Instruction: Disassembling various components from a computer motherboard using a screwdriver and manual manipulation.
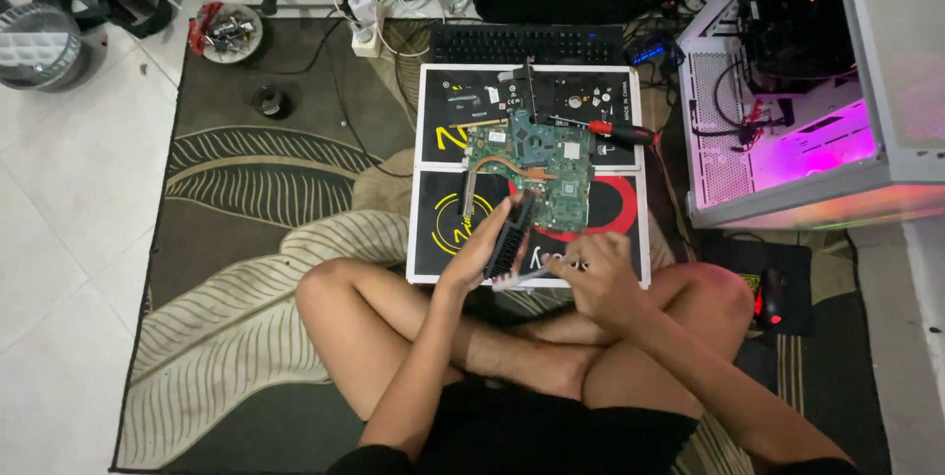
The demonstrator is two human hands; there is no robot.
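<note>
I sit cross-legged on a rug with a black work mat (433,130) in front of my knees. My left hand (480,247) grips a black finned heatsink block (511,233) and holds it tilted above the mat's near edge. My right hand (594,266) is closed on a white brush (520,280) whose head points left, under the heatsink. A green circuit board (536,162) with copper heat pipes lies in the middle of the mat, just beyond both hands.
A red-handled screwdriver (622,132) and small black parts lie on the mat's far half. A black keyboard (527,44) sits behind it. An open white computer case (787,91) glowing pink stands at right, a mouse (773,296) beside my right knee. Clutter and a bowl of parts (229,32) at far left.
</note>
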